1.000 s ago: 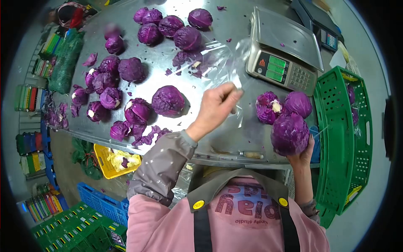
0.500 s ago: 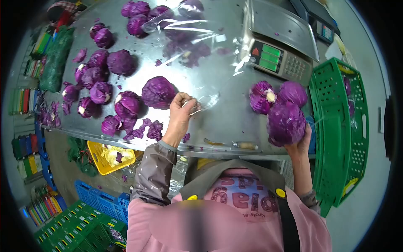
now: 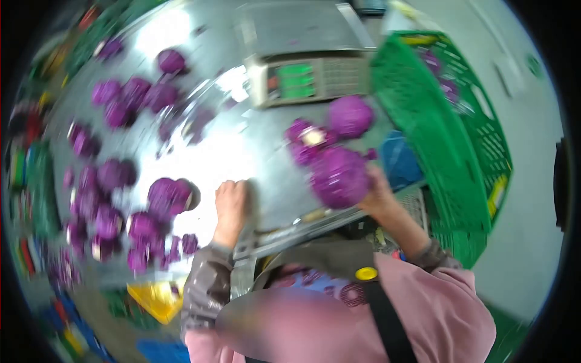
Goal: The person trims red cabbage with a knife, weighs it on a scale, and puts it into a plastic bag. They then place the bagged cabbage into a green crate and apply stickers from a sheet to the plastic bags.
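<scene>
My right hand grips a large purple cabbage from its right side, close to the table's front edge. Two more purple cabbages touch or nearly touch it: one with a pale cut stem and a rounder one behind. My left hand is over the metal table near the front, its fingers curled closed. Whether anything is in them is lost in the blur. Left of that hand sits another purple cabbage. Clear plastic film shows faintly farther back.
A scale with green displays stands behind the cabbages. At the right is a green crate, with a blue object beside it. Several cabbages and loose leaves cover the table's left side. Below is a yellow crate.
The view has swung right and blurred. My left hand has drawn back from the film, which no longer shows stretched from its fingers. My right hand keeps its hold on the large cabbage.
</scene>
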The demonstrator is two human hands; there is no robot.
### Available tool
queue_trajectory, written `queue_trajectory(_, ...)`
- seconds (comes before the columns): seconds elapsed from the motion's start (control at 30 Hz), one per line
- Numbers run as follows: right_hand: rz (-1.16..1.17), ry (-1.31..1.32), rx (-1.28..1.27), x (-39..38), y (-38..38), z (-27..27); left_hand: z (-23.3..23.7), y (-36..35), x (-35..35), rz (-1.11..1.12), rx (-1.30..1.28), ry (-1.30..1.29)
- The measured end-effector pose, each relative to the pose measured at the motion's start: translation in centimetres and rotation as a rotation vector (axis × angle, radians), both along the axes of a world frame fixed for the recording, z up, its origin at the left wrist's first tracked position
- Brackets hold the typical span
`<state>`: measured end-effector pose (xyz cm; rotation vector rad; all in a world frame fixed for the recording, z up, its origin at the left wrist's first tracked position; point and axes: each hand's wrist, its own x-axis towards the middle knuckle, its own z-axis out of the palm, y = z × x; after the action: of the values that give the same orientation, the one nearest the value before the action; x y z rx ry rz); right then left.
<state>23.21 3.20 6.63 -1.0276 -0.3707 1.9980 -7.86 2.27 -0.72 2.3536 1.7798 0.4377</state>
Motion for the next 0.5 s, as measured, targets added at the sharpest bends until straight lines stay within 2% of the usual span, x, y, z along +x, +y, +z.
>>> queue_trajectory(0.03, -0.063, -0.046, -0.128, -1.0, -0.1, 1.2, -1.8, 0.5, -0.2, -0.023, -0.046, 0.049)
queue_trajectory(0.07, -0.021, 0.03, -0.123, -0.8, -0.3, 0.2, -2.8, 1.2, -0.3, -0.049, -0.063, 0.069)
queue_trajectory(0.2, 0.057, 0.11, -0.018, -0.6, -0.8, -0.6, -0.6, 1.8, 0.7, -0.058, -0.063, 0.224)
queue_trajectory(0.4, 0.06, 0.059, 0.052, -0.1, -1.4, -1.0, -1.5, 2.1, 0.6, -0.001, 0.091, 0.238)
queue_trajectory(0.5, 0.074, 0.044, 0.019, -0.1, -1.8, -1.0, -0.1, 2.8, -0.1, 0.038, 0.05, 0.161)
